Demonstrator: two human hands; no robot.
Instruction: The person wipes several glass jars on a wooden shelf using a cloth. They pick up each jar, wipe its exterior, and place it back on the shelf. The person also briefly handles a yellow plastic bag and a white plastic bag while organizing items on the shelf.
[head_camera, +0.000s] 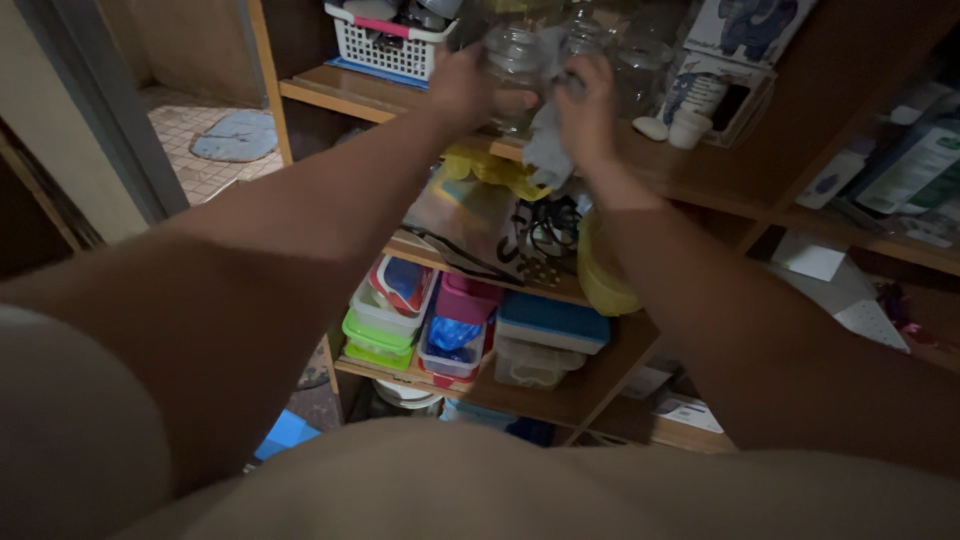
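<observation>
Wooden shelf (350, 95) unit, dim light, seen from above w/ both arms stretched out to the upper shelf. Far left on that shelf: white basket (385, 45) w/ a pink strip on its rim, holding dark bits too blurry to name. Next, left hand (462, 88) wraps the side of a clear glass jar (515, 62), fingers curled round it, prob. to steady it just above the shelf edge; jar looks empty as far as I can tell. Right hand (588, 112) is just beside the jar, fingers closed on a pale cloth (546, 150) pressed to the glass, its loose end hanging below the shelf edge. More clear jars (640, 70) stand behind, then small white cups (678, 128) and blue-and-white boxes (735, 40) to the right.

Middle shelf, left to right: stacked plastic tubs (385, 330) w/ green lids, a pink tub (466, 298), a clear tub w/ something blue inside (452, 345), a tub w/ blue lid (553, 322) over a cloudy one, a yellow container (603, 280) at the end. Printed bag (480, 225) lies across the shelf above them.
</observation>
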